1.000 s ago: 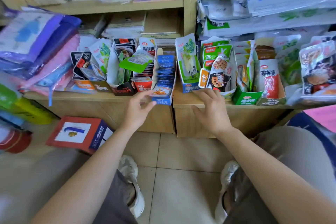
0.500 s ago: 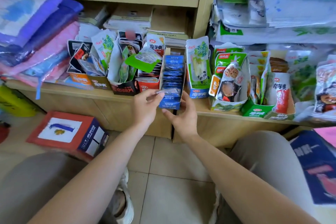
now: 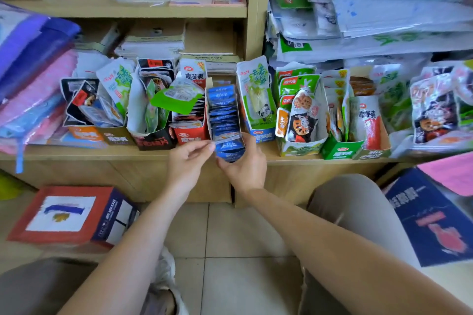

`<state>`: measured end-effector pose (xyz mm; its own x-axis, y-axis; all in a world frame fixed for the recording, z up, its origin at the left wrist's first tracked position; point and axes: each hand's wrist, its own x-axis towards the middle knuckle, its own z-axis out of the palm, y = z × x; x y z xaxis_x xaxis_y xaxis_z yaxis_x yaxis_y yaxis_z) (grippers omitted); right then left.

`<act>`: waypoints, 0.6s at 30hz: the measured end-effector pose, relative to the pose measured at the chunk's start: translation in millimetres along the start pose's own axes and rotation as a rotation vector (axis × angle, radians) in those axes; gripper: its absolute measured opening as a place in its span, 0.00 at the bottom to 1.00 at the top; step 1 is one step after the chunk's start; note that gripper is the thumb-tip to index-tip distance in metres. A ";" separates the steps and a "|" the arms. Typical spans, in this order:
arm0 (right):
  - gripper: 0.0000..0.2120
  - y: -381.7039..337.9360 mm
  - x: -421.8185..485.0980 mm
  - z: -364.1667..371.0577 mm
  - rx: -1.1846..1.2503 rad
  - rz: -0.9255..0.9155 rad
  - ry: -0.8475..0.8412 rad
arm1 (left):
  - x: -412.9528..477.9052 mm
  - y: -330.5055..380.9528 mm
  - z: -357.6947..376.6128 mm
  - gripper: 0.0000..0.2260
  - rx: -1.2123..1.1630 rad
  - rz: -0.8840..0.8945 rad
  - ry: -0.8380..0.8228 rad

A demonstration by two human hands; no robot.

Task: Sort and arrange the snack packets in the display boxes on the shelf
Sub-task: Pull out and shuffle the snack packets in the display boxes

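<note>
Both grips, loose a second ago, now clamp: left hand [image 3: 189,161] pinches a pale packet [image 3: 226,136], right hand [image 3: 247,166] holds the front blue packets [image 3: 229,148] at the shelf [image 3: 76,153] near edge; sorting has begun.

On the tiled floor [image 3: 245,250] to my left lies a red box [image 3: 61,215] with a navy side, white label facing up. To my right a navy carton [image 3: 430,220] lies with a pink sheet [image 3: 453,174] at its top edge. Far left, purple and pink wrapped bundles [image 3: 33,69] slump in a heap. Stacked booklets [image 3: 153,43] sit further back.
</note>
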<state>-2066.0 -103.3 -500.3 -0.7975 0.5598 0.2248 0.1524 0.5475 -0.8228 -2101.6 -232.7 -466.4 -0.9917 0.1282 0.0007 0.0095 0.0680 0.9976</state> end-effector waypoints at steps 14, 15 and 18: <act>0.43 4.0 -39.0 -60.3 0.310 0.026 -0.040 | -41.9 13.2 36.6 0.14 -0.263 -0.152 -0.119; 0.42 4.1 -37.2 -62.7 0.302 0.023 -0.036 | -43.9 14.4 37.3 0.13 -0.266 -0.157 -0.127; 0.36 3.9 -32.4 -71.8 0.321 0.038 0.006 | -47.0 19.9 40.1 0.14 -0.247 -0.168 -0.121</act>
<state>-1997.7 -74.7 -473.3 -0.7913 0.5801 0.1932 -0.0106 0.3029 -0.9530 -2049.7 -197.7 -449.3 -0.9543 0.2532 -0.1587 -0.1991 -0.1425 0.9696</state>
